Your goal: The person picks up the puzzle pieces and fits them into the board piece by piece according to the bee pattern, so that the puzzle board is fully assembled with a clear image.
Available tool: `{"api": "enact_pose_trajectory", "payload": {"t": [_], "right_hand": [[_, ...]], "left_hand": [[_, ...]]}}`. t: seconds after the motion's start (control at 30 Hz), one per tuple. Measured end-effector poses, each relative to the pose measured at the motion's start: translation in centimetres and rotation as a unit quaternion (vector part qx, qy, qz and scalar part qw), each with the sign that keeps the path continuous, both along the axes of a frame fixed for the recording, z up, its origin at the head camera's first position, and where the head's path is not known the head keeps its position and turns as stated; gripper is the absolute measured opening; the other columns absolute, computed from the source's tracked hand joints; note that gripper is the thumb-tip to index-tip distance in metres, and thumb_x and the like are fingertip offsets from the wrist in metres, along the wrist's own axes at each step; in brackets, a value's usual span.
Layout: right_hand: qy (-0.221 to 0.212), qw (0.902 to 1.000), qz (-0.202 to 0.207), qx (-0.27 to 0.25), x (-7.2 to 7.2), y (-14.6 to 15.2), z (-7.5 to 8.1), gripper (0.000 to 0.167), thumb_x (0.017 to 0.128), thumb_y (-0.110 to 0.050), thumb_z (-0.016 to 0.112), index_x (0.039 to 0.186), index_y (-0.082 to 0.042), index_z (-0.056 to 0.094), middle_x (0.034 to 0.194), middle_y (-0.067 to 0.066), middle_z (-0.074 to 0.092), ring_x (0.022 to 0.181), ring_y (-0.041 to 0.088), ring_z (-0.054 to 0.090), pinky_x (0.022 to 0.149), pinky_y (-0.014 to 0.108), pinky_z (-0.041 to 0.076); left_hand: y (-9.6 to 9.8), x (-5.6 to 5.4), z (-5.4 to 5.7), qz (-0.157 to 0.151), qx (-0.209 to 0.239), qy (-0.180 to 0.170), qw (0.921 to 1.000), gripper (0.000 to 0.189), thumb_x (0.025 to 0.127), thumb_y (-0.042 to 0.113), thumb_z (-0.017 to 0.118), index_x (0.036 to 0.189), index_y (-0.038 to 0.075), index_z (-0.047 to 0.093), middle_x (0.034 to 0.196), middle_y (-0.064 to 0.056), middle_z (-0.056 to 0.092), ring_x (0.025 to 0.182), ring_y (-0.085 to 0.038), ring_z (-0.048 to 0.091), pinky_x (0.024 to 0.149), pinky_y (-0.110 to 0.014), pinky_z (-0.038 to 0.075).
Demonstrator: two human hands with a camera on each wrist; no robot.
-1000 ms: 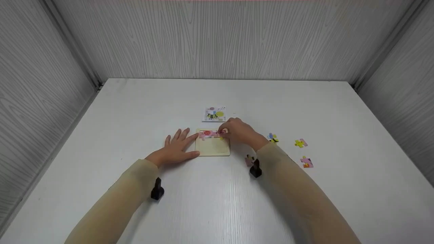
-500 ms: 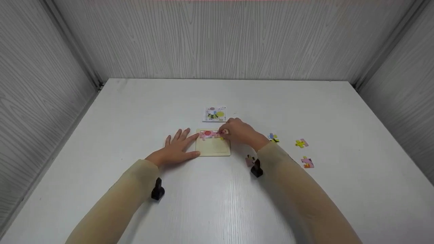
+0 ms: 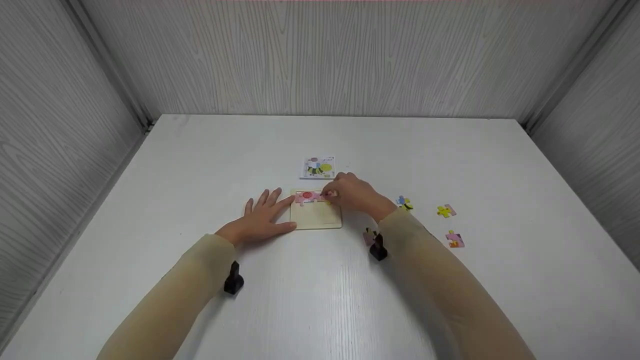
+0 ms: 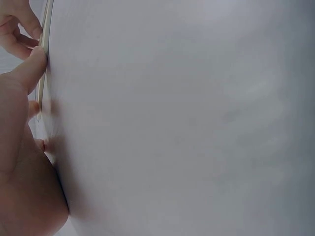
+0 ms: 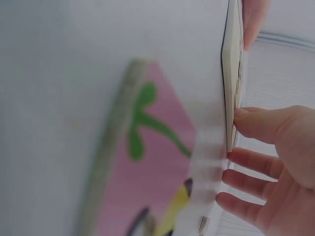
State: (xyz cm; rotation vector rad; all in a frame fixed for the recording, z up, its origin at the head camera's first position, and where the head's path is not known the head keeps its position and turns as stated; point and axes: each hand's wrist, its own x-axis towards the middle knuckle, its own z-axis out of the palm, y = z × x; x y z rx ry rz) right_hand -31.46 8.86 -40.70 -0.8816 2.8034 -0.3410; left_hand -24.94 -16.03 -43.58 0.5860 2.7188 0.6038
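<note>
My left hand [image 3: 260, 220] lies with fingers spread at the left of a small pale wooden puzzle tray [image 3: 316, 220]. Its thumb and index finger touch the tray's left edge. Along the tray's top are pink puzzle pieces [image 3: 306, 196], one with a red round shape. At the upper right corner my right hand [image 3: 354, 194] pinches a pink puzzle piece with a yellow tab [image 3: 328, 202], mostly hidden by the fingers. The right wrist view shows that thumb [image 5: 256, 123] on the tray and three other fingers reaching down beside it.
A bee picture card [image 3: 318, 168] lies behind the tray. To the right lie loose pieces: a blue and yellow one [image 3: 404, 203], a yellow one [image 3: 444, 211] and a pink one [image 3: 454, 239]. Another pink piece [image 3: 369, 236] is partly under the right wrist. Grey wood-grain panels [image 3: 330, 60] enclose the table.
</note>
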Motion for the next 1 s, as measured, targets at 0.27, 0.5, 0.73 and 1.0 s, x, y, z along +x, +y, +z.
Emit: {"api": "enact_pose_trajectory", "payload": {"t": [0.27,0.5,0.73,1.0], "right_hand": [[-0.024,0.9996,-0.005,-0.012,-0.3,0.4,-0.1,0.031,0.091,-0.024,0.061,0.122,-0.020,0.063,0.118,0.006,0.057,0.106,0.022,0.049,0.094,0.039,0.041],[-0.042,0.9987,-0.018,-0.024,-0.3,1.4,0.1,0.039,0.090,-0.026,0.063,0.127,-0.015,0.059,0.127,0.006,0.054,0.117,0.021,0.047,0.098,0.039,0.038],[-0.041,0.9966,-0.032,-0.064,0.1,3.5,0.6,0.036,0.090,-0.019,0.064,0.125,-0.011,0.060,0.126,0.007,0.054,0.120,0.023,0.046,0.100,0.039,0.036],[-0.034,0.9926,-0.035,-0.111,0.5,6.0,0.8,0.035,0.090,-0.019,0.062,0.123,-0.007,0.060,0.123,0.010,0.055,0.118,0.025,0.047,0.098,0.041,0.037]], "left_hand": [[0.1,-0.1,0.1,0.003,-0.006,-0.009,0.9999,0.077,0.089,0.062,0.042,0.151,0.026,0.014,0.155,-0.011,-0.005,0.139,-0.034,-0.013,0.103,-0.060,-0.010],[0.0,-0.2,-0.2,0.004,-0.009,-0.008,0.9999,0.077,0.089,0.063,0.042,0.151,0.026,0.013,0.155,-0.011,-0.006,0.139,-0.035,-0.013,0.103,-0.060,-0.010],[0.0,-0.3,-0.2,0.007,-0.016,-0.012,0.9998,0.078,0.088,0.064,0.041,0.151,0.028,0.012,0.155,-0.010,-0.006,0.139,-0.033,-0.013,0.104,-0.059,-0.009],[0.1,-0.2,0.1,0.003,-0.018,-0.011,0.9998,0.077,0.089,0.062,0.041,0.151,0.026,0.012,0.155,-0.011,-0.005,0.139,-0.035,-0.012,0.103,-0.060,-0.009]]}}
